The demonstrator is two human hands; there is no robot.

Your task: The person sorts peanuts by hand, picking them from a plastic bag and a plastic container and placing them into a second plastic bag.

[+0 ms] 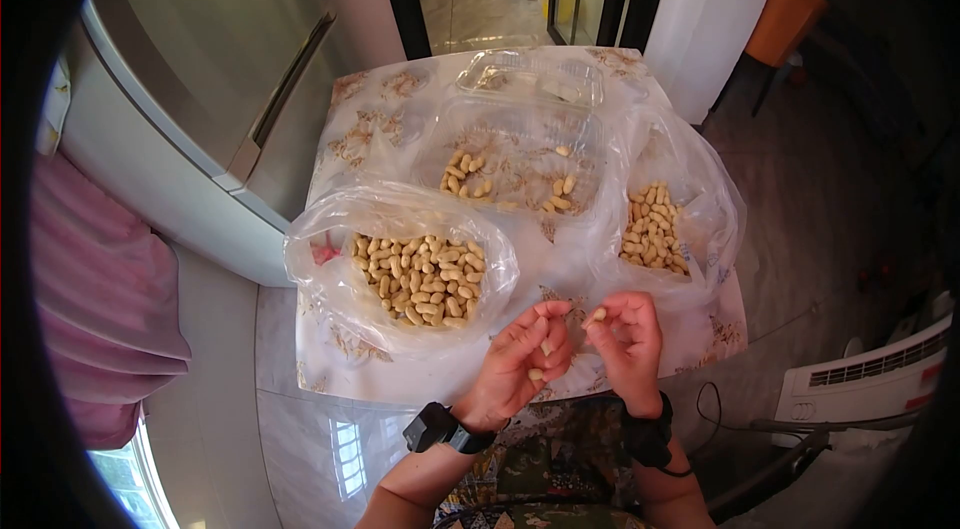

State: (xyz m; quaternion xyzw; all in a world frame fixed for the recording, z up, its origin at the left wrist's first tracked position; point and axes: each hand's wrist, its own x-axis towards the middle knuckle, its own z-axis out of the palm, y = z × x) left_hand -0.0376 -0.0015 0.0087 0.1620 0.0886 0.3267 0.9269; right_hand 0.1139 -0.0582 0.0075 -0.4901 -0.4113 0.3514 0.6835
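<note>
My left hand (pixel 525 359) is curled above the table's front edge, with a few peanuts (pixel 537 374) held against its palm and fingers. Beside it on the right, my right hand (pixel 627 334) pinches one peanut (pixel 599 314) between thumb and finger. A clear plastic bag (pixel 315 219) full of peanuts lies open in front of my left hand. Another open bag (pixel 715 214), with fewer peanuts, lies beyond my right hand. Between and behind the bags, a clear plastic tray (pixel 515 119) holds peanuts in two small groups.
A clear lid or container (pixel 490 69) lies at the back of the patterned table (pixel 365 89). A fridge (pixel 220 49) stands on the left. An orange chair (pixel 785 21) and a white appliance (pixel 865 374) are on the right.
</note>
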